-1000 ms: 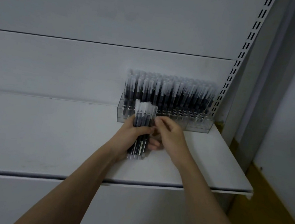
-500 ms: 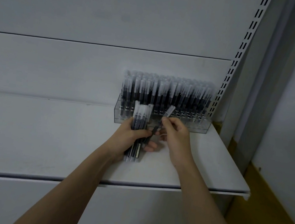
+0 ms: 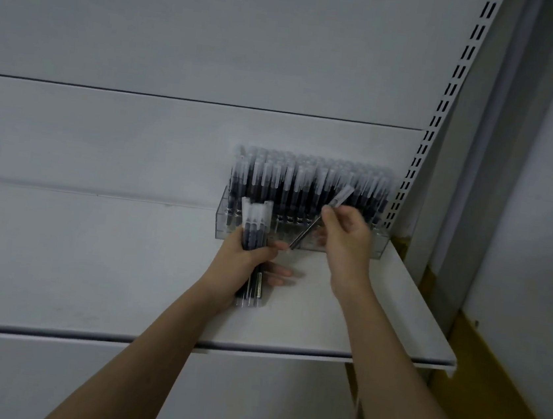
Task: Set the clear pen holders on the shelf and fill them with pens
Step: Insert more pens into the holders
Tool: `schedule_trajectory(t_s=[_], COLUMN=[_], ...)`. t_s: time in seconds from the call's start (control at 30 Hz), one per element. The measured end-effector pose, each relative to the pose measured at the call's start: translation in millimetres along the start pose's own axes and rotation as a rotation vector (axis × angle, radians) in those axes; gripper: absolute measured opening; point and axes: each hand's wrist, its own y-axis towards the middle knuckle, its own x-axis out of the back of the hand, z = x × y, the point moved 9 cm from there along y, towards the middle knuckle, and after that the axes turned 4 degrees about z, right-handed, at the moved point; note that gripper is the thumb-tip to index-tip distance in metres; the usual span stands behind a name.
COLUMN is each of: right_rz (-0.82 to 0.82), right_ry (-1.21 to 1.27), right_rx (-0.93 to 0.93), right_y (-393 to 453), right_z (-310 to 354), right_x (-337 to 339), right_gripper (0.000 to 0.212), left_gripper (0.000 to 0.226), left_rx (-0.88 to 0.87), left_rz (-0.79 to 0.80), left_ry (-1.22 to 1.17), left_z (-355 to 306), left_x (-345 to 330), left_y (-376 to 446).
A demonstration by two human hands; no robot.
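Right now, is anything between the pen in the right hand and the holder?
Nothing visible. The right hand pinches one pen, tilted, just in front of the holder. The left hand and its bundle sit off to the left.

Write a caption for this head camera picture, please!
Right hand lifts one pen toward the holder; left hand grips a bundle.

Single head-worn view, looking forward and slightly down along both forearms at a white shelf [image 3: 88, 274] and back panel. Sitting close, roughly at arm's reach. Wide-angle lens bending the slotted upright [image 3: 446, 101] at right. Framing the left hand [image 3: 238, 263] and right hand [image 3: 347, 238] near centre, clear pen holder [image 3: 379, 247] just beyond. No second view overlapping.
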Motion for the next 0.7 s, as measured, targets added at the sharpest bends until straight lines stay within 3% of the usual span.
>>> schedule_trajectory(t_s=[0.27, 0.7], right_rz=[-0.02, -0.004], right_ry=[-0.373, -0.571], right_rx=[0.309, 0.375], right_y=[33.2, 45.5], right_z=[70.2, 62.9], right_x=[8.2, -3.8], right_gripper=[0.013, 0.012], left_gripper=[0.027, 0.033], left_rx=[-0.006, -0.004], left_rz=[0.001, 0.022], left_ry=[0.02, 0.013], left_z=[2.7, 4.7], left_x=[3.0, 3.0], left_y=[3.6, 6.9])
